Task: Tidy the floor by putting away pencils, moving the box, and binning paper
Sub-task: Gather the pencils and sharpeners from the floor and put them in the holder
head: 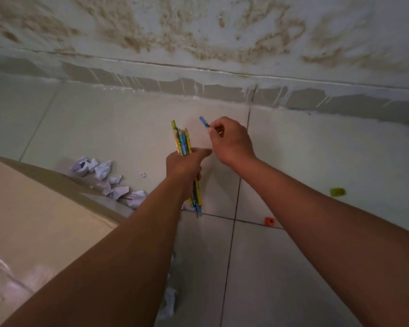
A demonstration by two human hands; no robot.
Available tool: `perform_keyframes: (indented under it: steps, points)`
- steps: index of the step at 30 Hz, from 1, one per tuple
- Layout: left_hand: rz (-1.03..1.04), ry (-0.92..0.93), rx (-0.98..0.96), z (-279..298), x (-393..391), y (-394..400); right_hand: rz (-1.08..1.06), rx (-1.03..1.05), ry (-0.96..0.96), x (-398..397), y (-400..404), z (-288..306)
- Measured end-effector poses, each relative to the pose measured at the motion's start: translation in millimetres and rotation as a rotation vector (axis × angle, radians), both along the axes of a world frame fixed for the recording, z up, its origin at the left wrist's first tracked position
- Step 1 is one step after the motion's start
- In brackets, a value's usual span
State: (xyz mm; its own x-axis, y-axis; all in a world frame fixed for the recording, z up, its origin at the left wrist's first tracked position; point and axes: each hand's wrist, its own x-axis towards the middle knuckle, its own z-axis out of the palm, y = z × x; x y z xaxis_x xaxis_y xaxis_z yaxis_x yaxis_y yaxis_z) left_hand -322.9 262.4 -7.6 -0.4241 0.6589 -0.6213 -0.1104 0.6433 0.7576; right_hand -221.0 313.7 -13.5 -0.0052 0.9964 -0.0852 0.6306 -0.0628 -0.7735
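Observation:
My left hand (183, 165) is closed around a bundle of several yellow, green and blue pencils (182, 139), held upright above the tiled floor, with their lower ends poking out below my fist. Just to the right, my right hand (230, 140) pinches a single blue pencil (204, 121) by one end, its other end pointing up and left. A large beige cardboard box (33, 220) sits at the lower left. Crumpled white paper balls (102, 171) lie on the floor along the box's far edge. More paper (169, 300) shows below my left forearm.
A stained wall with a grey skirting (222, 90) runs across the top. A small orange block (269, 221) and a small green block (337, 192) lie on the floor tiles (316, 149) to the right.

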Motion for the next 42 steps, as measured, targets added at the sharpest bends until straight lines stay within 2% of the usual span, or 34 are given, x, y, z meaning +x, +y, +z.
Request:
perform_keyframes:
  steps: [5,10,14,16,19,22,26,30,32,34,36,39,42]
  points:
    - [-0.311,0.087,0.088,8,31,8,-0.234,-0.154,0.425,24,-6,27]
    - [-0.544,0.328,0.181,10,62,14,-0.422,-0.227,0.58,62,-25,34]
    - [-0.667,0.368,0.18,4,80,5,-0.479,-0.188,0.604,92,-44,35]
    - [-0.697,0.368,0.147,-1,86,-1,-0.515,-0.154,0.557,107,-55,30]
    - [-0.678,0.305,0.063,-4,89,-4,-0.518,-0.084,0.296,125,-78,13]
    - [-0.605,0.221,-0.02,-6,94,-5,-0.355,-0.072,0.02,132,-115,-11]
    - [-0.607,0.182,-0.076,-6,100,-1,-0.097,-0.053,-0.312,126,-167,-35]
    - [-0.619,0.125,-0.102,-7,113,0,0.027,0.035,-0.336,127,-191,-41]
    - [-0.638,0.093,-0.113,-8,118,-4,0.015,0.034,-0.344,130,-192,-41]
    - [-0.651,0.059,-0.109,-10,121,-9,-0.021,0.01,-0.293,133,-189,-41]
    - [-0.656,0.037,-0.091,-11,126,-15,-0.111,-0.034,-0.154,137,-185,-37]
    - [-0.663,0.067,-0.058,-15,138,-23,-0.434,-0.025,0.064,146,-178,-26]
    - [-0.729,0.104,-0.028,-18,153,-32,-0.737,-0.157,0.472,161,-174,-11]
